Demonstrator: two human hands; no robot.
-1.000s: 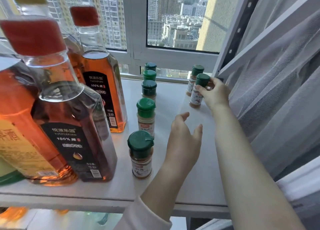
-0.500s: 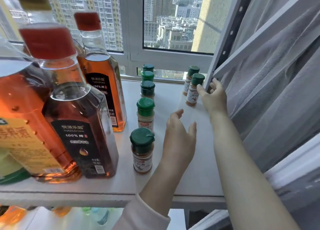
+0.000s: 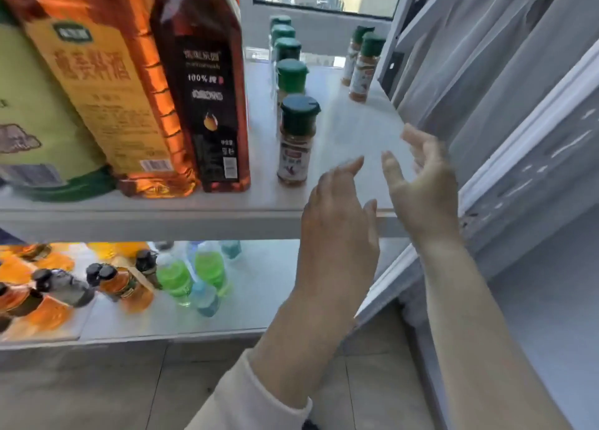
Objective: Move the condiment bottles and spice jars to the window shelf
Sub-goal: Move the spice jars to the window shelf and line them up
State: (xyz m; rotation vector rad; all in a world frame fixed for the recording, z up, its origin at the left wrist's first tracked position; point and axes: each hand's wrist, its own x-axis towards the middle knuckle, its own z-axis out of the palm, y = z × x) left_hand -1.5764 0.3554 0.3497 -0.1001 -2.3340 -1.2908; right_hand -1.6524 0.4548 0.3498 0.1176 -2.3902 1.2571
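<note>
While both hands hang in the air at the front edge of the window shelf [image 3: 356, 128], neither of them holds anything: the left hand [image 3: 337, 228] shows its back with the fingers loosely spread, and the right hand [image 3: 421, 186] is turned palm inward, its fingers softly bent and apart. On the smooth, pale shelf the spice jars [image 3: 291, 73] stand upright in one straight row that runs toward the window. The nearest jar [image 3: 296, 141] is a clear cylinder of brown powder with a dark green flip cap. Two more jars [image 3: 364, 66] of the same shape stand well apart from the row, close to the thin, folded curtain [image 3: 486, 56]. At the left of the shelf stand the tall condiment bottles: an amber one with a glossy black label [image 3: 207, 82] and, just beside it, a ribbed orange one with a yellow label [image 3: 107, 82]. On the lower shelf [image 3: 259, 300] small plastic bottles [image 3: 181, 274] of green, blue and orange liquid appear blurred.
</note>
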